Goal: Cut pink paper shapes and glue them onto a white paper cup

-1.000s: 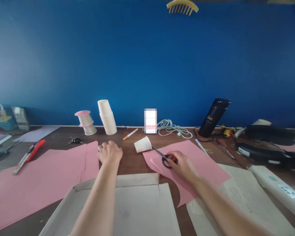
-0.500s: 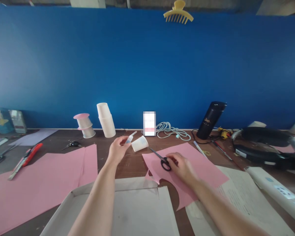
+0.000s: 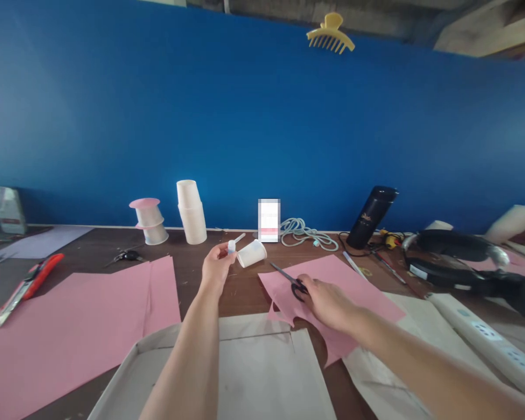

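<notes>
now your left hand (image 3: 217, 265) is raised above the brown wooden worktop (image 3: 240, 289), pinching a small white tube (image 3: 231, 245) just beside the tipped white paper cup (image 3: 251, 254). to the right, your right hand (image 3: 328, 301) grips the black-handled scissors (image 3: 291, 280) lying on the pink paper sheet (image 3: 354, 294).

Bare brown surface (image 3: 240, 291) lies open between the hands. A tipped paper cup (image 3: 251, 254) and stacked cups (image 3: 191, 213) stand in the way behind.

Stacked white cups (image 3: 191, 212), black flask (image 3: 368, 217), coiled cable (image 3: 305, 231), perhaps keys (image 3: 127, 255), red-handled knife (image 3: 26, 284).
</notes>
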Demonstrator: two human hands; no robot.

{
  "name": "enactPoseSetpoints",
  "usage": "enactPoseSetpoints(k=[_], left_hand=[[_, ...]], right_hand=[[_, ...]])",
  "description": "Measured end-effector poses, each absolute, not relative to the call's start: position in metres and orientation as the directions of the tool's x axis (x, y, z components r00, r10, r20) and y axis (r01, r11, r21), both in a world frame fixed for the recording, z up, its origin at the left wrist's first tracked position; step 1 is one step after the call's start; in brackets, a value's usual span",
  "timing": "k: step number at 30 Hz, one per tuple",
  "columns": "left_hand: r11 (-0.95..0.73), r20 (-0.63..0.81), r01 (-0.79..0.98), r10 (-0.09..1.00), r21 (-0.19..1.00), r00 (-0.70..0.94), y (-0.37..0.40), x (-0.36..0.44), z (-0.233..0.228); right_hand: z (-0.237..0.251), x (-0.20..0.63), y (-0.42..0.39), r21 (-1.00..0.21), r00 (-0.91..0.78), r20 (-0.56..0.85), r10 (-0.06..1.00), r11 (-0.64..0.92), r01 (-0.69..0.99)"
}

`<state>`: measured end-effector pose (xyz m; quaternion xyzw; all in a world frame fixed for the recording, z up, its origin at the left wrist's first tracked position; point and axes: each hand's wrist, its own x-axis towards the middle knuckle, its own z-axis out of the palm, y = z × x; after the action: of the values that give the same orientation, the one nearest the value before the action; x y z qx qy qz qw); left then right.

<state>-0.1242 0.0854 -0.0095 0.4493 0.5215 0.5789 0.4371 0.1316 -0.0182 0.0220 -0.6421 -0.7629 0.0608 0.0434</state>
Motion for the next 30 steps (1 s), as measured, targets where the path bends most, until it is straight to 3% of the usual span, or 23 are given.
enactPoseSetpoints(k=[3,8,11,19,25,30], left_hand=[[-0.018,0.017,0.002,0.958,1.0,-0.285,0.084,-0.125,-0.006],[0.046,-0.039,0.009,0.929,0.999,-0.369,0.083,-0.123,0.001],[0.068,-0.073,-0.027,0.92,0.997,-0.385,0.085,-0.122,0.003],[0.008,-0.027,-0.052,0.925,0.999,-0.38,0.099,-0.12,-0.008],[0.002,-0.007,-0.013,0.936,1.0,-0.353,0.102,-0.116,-0.014],[0.003,-0.007,-0.011,0.938,1.0,-0.346,0.105,-0.115,-0.017]], right_hand=[[0.048,0.127,-0.011,-0.037,-0.172,-0.105,0.979,0.169,0.985],[0.102,0.094,0.032,0.129,-0.298,0.047,0.953,0.29,0.948],[0.113,0.061,0.077,0.264,-0.364,0.065,0.929,0.335,0.904],[0.093,-0.001,0.179,0.355,-0.339,-0.096,0.936,0.35,0.867],[0.074,-0.024,0.204,0.405,-0.262,-0.237,0.936,0.34,0.849],[0.062,-0.029,0.211,0.411,-0.219,-0.268,0.938,0.317,0.854]])
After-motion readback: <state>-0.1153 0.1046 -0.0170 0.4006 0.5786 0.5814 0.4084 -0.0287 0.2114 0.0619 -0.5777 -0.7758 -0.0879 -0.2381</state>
